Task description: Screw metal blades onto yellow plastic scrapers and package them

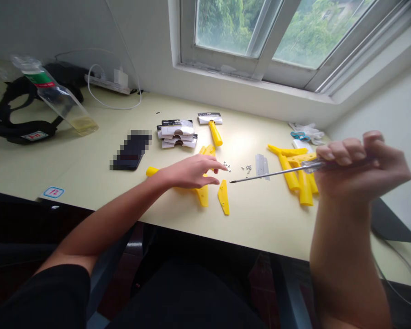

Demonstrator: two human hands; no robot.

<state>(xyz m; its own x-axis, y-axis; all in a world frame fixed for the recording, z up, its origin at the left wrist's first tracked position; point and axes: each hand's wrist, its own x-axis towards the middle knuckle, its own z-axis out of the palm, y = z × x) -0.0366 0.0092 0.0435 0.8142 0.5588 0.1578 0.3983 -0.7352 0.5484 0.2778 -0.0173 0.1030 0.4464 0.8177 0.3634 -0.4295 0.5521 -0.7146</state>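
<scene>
Screwdriver (pixel 277 173): slim metal shaft, dark tip pointing left, clear handle (pixel 312 166).
Right hand (pixel 356 167): I'm gripping that handle.
Left hand (pixel 192 172): fingers parted, over yellow parts (pixel 202 196).

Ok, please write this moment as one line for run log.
left hand: open, near small metal parts | right hand: holding screwdriver | nearby: flat yellow piece, metal plates

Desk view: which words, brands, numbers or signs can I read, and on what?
None reads surely.
Desk sticker: red marks, too blurred.
Black gear's sticker: red marks, too blurred.
Bottle label: too small.
Stacked cards and lone card: print too small.
</scene>
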